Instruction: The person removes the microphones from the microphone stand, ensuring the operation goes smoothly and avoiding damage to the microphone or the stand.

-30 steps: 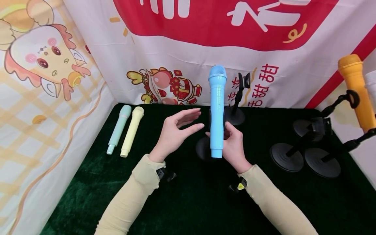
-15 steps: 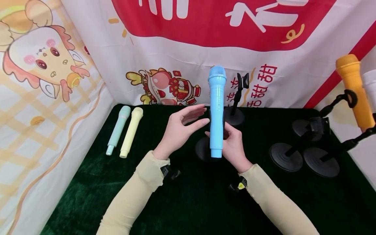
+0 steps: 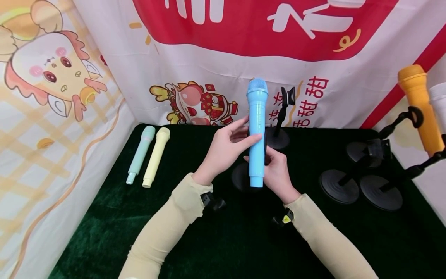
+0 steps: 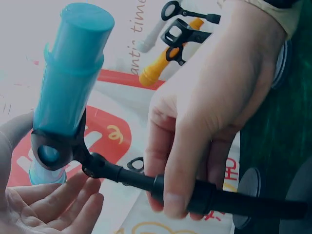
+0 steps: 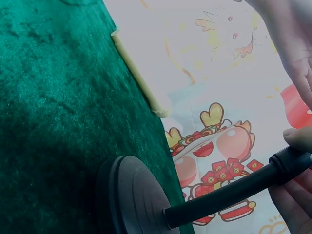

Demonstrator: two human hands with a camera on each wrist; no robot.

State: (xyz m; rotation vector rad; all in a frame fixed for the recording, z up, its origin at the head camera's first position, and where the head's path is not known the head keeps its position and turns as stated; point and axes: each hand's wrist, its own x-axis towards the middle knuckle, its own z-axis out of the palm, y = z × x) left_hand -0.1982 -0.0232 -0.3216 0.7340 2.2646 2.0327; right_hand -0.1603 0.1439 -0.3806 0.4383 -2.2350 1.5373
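Note:
A blue microphone [image 3: 257, 112] sits tilted in the black clip [image 4: 73, 146] of a desk stand, grille pointing toward the back. My left hand [image 3: 223, 151] is around its middle, thumb across the front and fingers reaching behind. How firmly those fingers press is hidden in the head view. Below the clip, my right hand [image 3: 278, 174] grips the stand's black post [image 5: 219, 200], as both wrist views show. The stand's round base [image 5: 139, 195] is on the green cloth, partly hidden behind the microphone in the head view.
A mint microphone [image 3: 141, 153] and a pale yellow microphone [image 3: 156, 157] lie at left. Behind the blue one stands a bare microphone stand [image 3: 278, 135]. Several stands [image 3: 339, 186] crowd the right, with an orange microphone [image 3: 419, 108] and a white one [image 3: 439, 99]. Printed cloth hangs behind.
My left hand has moved right, from beside the blue microphone to around it, its thumb now across the front. The right hand and the stand have stayed put.

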